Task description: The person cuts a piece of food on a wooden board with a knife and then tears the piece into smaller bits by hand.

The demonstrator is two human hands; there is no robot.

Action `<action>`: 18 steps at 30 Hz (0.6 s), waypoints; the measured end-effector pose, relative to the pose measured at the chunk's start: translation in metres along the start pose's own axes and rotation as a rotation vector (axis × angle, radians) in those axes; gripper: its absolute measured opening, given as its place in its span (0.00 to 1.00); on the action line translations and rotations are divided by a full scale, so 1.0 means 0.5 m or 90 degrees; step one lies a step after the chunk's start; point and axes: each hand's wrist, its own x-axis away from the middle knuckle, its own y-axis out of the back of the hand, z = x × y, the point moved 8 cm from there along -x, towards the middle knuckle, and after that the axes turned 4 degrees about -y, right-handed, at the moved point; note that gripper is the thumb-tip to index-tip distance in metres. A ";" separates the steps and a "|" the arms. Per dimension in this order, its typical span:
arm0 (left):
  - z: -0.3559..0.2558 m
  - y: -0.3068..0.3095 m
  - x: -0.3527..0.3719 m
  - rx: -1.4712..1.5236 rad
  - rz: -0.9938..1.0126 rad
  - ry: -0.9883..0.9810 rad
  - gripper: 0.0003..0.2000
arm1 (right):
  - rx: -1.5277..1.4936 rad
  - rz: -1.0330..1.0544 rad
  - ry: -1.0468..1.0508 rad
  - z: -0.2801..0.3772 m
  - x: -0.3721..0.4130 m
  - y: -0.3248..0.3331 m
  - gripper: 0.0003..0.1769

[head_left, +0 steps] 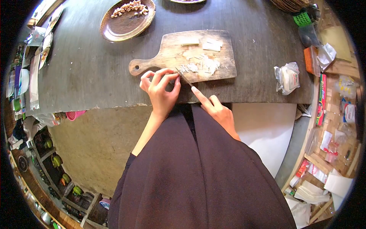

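Observation:
My right hand (219, 112) is wrapped round a small knife (184, 77), its index finger stretched along the blade. The handle is hidden in the palm. Near the knife's tip, my left hand (162, 91) has thumb and index finger pinched together; whatever lies between them is too small to make out. Both hands are at the near edge of a wooden cutting board (167, 51) with its handle to the left. On the board lie finely chopped white bits (207, 65), a pale cut stick (190, 41) and some flat pale slices (212, 45).
A brown plate (118, 29) with a heap of small chopped pieces (131, 8) stands at the back left of the dark table (84, 68). Another plate's rim shows at the top. To the right sit a clear plastic bag (287, 78) and an orange box (312, 61).

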 end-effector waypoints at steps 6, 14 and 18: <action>0.000 0.000 0.000 -0.003 0.004 0.003 0.09 | -0.023 0.007 0.001 0.003 0.008 0.001 0.43; 0.001 -0.001 0.001 -0.002 0.002 0.003 0.09 | -0.028 -0.001 -0.013 0.003 -0.001 -0.002 0.42; -0.002 0.001 -0.001 -0.002 0.001 -0.002 0.09 | -0.004 0.009 -0.018 -0.007 0.015 -0.005 0.41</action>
